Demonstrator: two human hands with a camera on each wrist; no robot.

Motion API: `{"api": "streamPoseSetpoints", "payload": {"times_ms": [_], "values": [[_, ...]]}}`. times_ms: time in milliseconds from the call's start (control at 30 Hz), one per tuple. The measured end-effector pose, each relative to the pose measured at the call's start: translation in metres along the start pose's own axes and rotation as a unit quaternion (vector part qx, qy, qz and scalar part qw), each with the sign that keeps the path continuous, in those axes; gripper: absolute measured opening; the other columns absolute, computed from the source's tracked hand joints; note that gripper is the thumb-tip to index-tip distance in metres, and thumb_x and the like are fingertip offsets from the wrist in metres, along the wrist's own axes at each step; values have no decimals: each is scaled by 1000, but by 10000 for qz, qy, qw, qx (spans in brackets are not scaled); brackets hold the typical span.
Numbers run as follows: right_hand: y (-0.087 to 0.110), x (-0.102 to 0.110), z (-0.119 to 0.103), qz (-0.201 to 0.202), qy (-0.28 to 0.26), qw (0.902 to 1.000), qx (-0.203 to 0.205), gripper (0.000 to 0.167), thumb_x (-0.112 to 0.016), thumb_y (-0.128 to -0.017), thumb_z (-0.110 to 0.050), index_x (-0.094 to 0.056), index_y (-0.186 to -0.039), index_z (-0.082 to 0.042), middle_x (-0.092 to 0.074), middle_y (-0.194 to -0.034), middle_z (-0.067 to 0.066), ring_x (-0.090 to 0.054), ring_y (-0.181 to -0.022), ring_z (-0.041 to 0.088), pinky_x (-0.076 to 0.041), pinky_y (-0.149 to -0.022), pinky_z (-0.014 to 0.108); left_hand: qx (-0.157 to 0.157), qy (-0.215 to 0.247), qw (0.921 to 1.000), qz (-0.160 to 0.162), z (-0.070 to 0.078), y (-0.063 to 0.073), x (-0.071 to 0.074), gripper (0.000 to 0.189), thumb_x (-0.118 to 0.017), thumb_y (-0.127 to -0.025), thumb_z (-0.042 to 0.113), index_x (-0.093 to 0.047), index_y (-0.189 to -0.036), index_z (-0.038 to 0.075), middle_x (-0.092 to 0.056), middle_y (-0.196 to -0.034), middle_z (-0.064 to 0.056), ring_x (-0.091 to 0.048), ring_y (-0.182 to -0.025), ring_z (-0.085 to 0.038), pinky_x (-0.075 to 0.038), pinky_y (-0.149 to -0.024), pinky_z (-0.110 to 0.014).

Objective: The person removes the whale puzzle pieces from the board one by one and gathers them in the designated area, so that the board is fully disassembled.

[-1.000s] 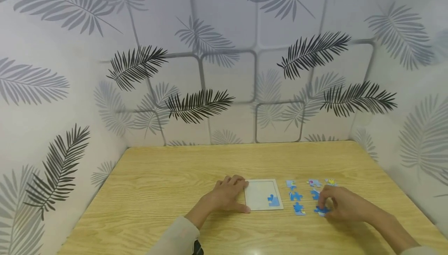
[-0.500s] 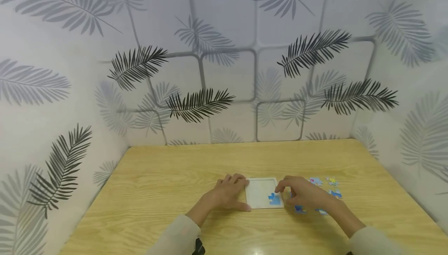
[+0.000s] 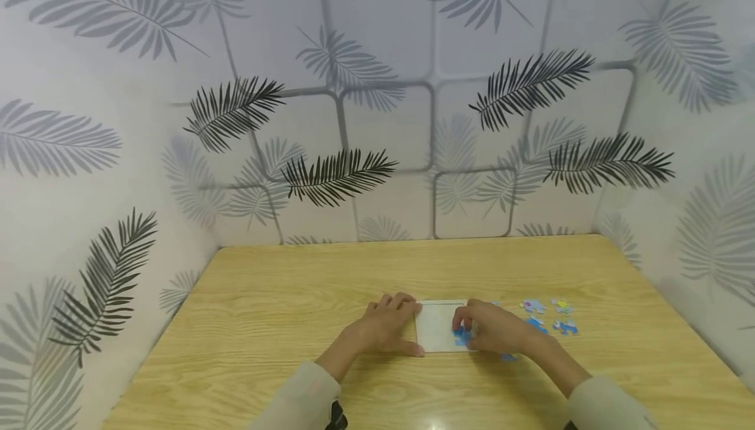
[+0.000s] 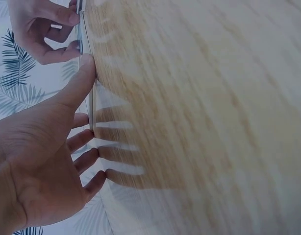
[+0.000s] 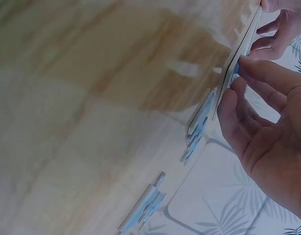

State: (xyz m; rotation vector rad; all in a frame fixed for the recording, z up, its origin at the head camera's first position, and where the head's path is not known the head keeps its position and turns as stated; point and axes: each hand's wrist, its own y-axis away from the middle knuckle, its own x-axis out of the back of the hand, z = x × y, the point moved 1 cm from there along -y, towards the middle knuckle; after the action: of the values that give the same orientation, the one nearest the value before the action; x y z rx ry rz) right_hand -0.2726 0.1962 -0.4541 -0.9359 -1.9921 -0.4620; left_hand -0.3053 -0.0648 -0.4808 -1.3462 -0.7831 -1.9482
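A pale square puzzle tray (image 3: 435, 328) lies on the table, with blue jigsaw pieces (image 3: 460, 338) in its near right corner. My left hand (image 3: 386, 326) rests along the tray's left side, its fingers spread; in the left wrist view the thumb (image 4: 84, 73) touches the tray edge. Over the right part of the tray is my right hand (image 3: 492, 328), thumb and fingers pinching a blue puzzle piece (image 5: 236, 68). That piece is mostly hidden by the fingers, so its picture and exact fit cannot be told.
Right of the tray lie several loose puzzle pieces, among them a yellow-marked one (image 3: 561, 305), a pink-marked one (image 3: 533, 306) and a blue one (image 3: 566, 328). Others are partly behind my right hand. A patterned wall (image 3: 389, 207) borders the wooden table (image 3: 283, 299).
My right hand has come left from the loose pieces to the tray, bringing a piece, and is now lower over the tray's right corner. My left hand has stayed at the tray's left side.
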Motion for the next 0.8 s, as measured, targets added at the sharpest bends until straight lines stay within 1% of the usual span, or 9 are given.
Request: {"api": "streamPoseSetpoints", "payload": {"times_ms": [100, 200, 333, 500, 600, 700, 800], "values": [[0, 0, -1, 55, 170, 9998, -8, 29, -84, -84, -6, -70, -109, -12, -63, -105, 8, -59, -90, 20, -56, -79, 42, -23, 16, 10000, -51, 3, 2, 2, 87, -74, -91, 59, -39, -158, 17, -35, -160, -4, -34, -144, -32, -32, -115, -60], [0, 0, -2, 176, 427, 9989, -42, 32, -86, -82, -7, -69, -108, -14, -64, -103, 6, -58, -90, 20, -55, -78, 47, 17, -10, 10000, -83, 3, 1, 1, 87, -74, -91, 58, -38, -159, 16, -34, -161, -4, -34, -145, -32, -31, -116, -59], [0, -1, -2, 276, 642, 9974, -177, 32, -86, -80, -7, -71, -107, -18, -63, -101, 2, -57, -87, 17, -54, -74, 44, 39, -63, 10000, -36, 1, -2, -2, 88, -75, -91, 58, -39, -159, 16, -34, -161, -5, -34, -145, -32, -31, -116, -60], [0, 0, 0, 237, 631, 9974, -253, 31, -84, -79, -8, -74, -106, -20, -63, -101, 0, -57, -88, 17, -54, -74, 44, 34, -106, 9999, 11, 0, -2, -2, 87, -74, -90, 59, -40, -159, 16, -36, -160, -6, -36, -144, -32, -33, -115, -59], [1, 1, 1, 276, 625, 9975, -202, 31, -85, -79, -10, -74, -107, -19, -64, -102, 0, -57, -89, 16, -54, -74, 41, 23, -112, 9999, 17, 0, -2, -1, 88, -74, -90, 59, -40, -159, 16, -36, -160, -6, -36, -143, -32, -33, -115, -59], [6, 6, 4, 420, 432, 9981, -138, 33, -84, -78, -8, -74, -109, -16, -64, -103, 2, -56, -80, 13, -53, -67, 33, -28, -98, 9999, 3, -2, -3, -3, 88, -74, -90, 59, -39, -159, 16, -36, -160, -6, -36, -143, -32, -33, -115, -60], [15, 14, 14, 605, 226, 9979, 3, 33, -84, -80, -8, -72, -111, -14, -63, -103, 2, -51, -70, 7, -49, -61, 26, -57, -72, 10000, -17, -2, -2, -3, 89, -74, -91, 59, -38, -159, 16, -35, -161, -7, -35, -144, -33, -32, -115, -60]]}}
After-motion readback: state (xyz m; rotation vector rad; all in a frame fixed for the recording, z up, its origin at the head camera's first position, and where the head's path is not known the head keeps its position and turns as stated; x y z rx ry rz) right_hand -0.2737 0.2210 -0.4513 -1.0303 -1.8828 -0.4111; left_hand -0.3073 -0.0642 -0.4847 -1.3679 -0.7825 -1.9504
